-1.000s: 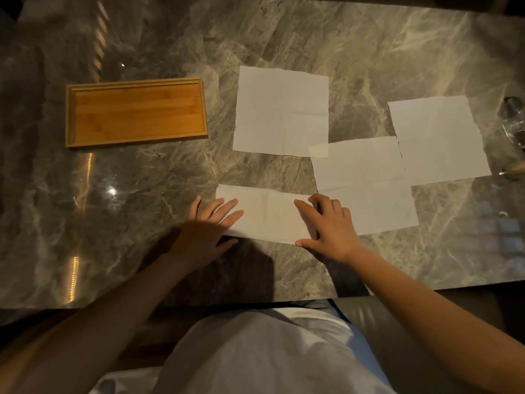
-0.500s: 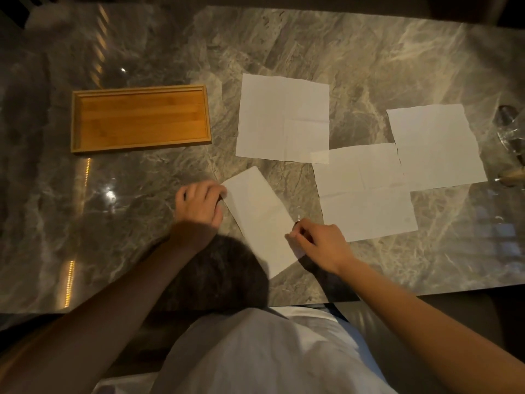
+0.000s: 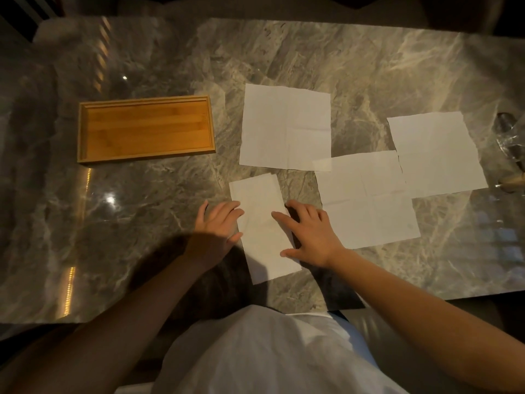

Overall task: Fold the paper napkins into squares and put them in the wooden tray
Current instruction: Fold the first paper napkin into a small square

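Note:
A white paper napkin folded in half (image 3: 262, 223) lies lengthwise on the marble table (image 3: 142, 223), its long side running away from me. My left hand (image 3: 220, 223) rests flat at its left edge, fingers spread. My right hand (image 3: 308, 234) lies flat on its right edge, fingers apart. Three unfolded white napkins lie flat: one (image 3: 285, 127) beyond the folded one, one (image 3: 366, 199) to the right, one (image 3: 437, 153) at the far right. The empty wooden tray (image 3: 146, 128) sits at the left.
A glass object with a wooden piece (image 3: 511, 155) stands at the table's right edge. The table's near edge runs just in front of my white shirt (image 3: 270, 351). Bare marble lies between the tray and the folded napkin.
The half-folded napkin has been turned from crosswise to lengthwise. Both hands, pinching its ends half a second ago, now lie flat along its two long sides.

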Demonstrator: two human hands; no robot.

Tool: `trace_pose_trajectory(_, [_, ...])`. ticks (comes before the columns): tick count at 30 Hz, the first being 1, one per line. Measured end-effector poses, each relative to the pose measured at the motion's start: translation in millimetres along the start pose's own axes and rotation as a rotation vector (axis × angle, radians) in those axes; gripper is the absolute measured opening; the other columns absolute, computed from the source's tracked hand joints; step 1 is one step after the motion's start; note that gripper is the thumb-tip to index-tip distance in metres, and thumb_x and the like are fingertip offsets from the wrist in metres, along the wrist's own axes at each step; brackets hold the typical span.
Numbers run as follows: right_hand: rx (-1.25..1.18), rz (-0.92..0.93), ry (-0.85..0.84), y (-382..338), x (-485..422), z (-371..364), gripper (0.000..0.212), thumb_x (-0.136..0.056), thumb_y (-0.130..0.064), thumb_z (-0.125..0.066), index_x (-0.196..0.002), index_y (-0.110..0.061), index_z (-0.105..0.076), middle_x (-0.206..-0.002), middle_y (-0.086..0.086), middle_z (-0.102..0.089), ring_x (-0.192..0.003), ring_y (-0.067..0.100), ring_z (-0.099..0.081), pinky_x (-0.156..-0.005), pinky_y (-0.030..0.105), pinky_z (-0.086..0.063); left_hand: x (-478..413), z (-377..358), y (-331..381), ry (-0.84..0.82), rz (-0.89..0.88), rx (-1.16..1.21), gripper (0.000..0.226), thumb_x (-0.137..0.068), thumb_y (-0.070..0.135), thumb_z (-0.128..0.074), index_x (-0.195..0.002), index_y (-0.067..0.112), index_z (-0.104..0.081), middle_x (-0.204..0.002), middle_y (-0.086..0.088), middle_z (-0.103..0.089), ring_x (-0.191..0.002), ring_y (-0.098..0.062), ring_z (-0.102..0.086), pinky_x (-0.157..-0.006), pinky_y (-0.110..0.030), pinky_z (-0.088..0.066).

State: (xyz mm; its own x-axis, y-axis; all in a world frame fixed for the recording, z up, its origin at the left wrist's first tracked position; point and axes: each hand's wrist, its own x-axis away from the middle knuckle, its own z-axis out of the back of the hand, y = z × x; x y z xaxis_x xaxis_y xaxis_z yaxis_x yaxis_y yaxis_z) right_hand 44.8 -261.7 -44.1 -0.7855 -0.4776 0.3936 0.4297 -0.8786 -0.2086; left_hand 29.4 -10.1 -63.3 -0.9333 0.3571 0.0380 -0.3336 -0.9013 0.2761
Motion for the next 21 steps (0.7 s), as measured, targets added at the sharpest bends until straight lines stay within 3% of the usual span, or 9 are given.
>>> trace_pose_trajectory(2, [-0.038,-0.003,0.026,-1.1,2.8,-2.9,0.083,-0.073,-0.066,-0.061,-0.142,-0.036,-0.025,-0.149,0.005,-0.026,-0.129,0.03,-0.031,-0.105,0.048,-0.031,-2.0,2.7,-2.3,0.02,-0.011,0.016,0.044,-0.077,0.026,-0.069,-0.119,0.015,-0.058,-0.133,-0.005,-0.055,-0.125,-0.024,-0.048,-0.109,-0.054,-0.025])
trace_pose_trajectory(6, [-0.123,0.12,0.158,-1.6,11.8,-2.0,0.063,-0.078,-0.065,-0.057,-0.13,-0.03,-0.046,-0.131,0.003,-0.046,-0.116,0.025,-0.044,-0.093,0.046,-0.042,1.1,6.9,4.2,-0.02,-0.152,0.051,0.037,-0.077,0.038,-0.062,-0.111,0.024,-0.058,-0.117,0.002,-0.061,-0.11,-0.017,-0.056,-0.106,-0.041,-0.029])
trace_pose_trajectory(10, [-0.06,0.271,0.022,0.5,22.7,-5.3,0.058,-0.075,-0.062,-0.061,-0.123,-0.03,-0.052,-0.127,0.001,-0.049,-0.114,0.022,-0.044,-0.093,0.039,-0.038,8.7,1.8,5.9,-0.171,-0.212,0.071,0.044,-0.07,0.032,-0.067,-0.112,0.025,-0.057,-0.12,0.003,-0.06,-0.113,-0.015,-0.054,-0.107,-0.045,-0.029])
trace_pose_trajectory(16, [-0.087,0.234,0.039,-6.8,19.2,-4.3,0.042,-0.076,-0.044,-0.069,-0.113,-0.025,-0.059,-0.117,0.002,-0.055,-0.106,0.023,-0.049,-0.085,0.037,-0.039,9.3,-4.3,-1.3,-0.21,-0.225,0.102,0.045,-0.072,0.032,-0.064,-0.116,0.023,-0.055,-0.125,0.001,-0.056,-0.118,-0.016,-0.05,-0.11,-0.042,-0.024])
trace_pose_trajectory(21, [-0.288,0.138,0.094,-10.9,11.5,0.6,0.019,-0.088,-0.033,-0.057,-0.101,-0.023,-0.066,-0.107,-0.002,-0.061,-0.103,0.02,-0.052,-0.087,0.037,-0.041,10.5,-9.4,-5.0,-0.174,-0.225,0.123,0.046,-0.078,0.038,-0.057,-0.121,0.02,-0.055,-0.13,0.0,-0.053,-0.121,-0.016,-0.047,-0.112,-0.032,-0.013])
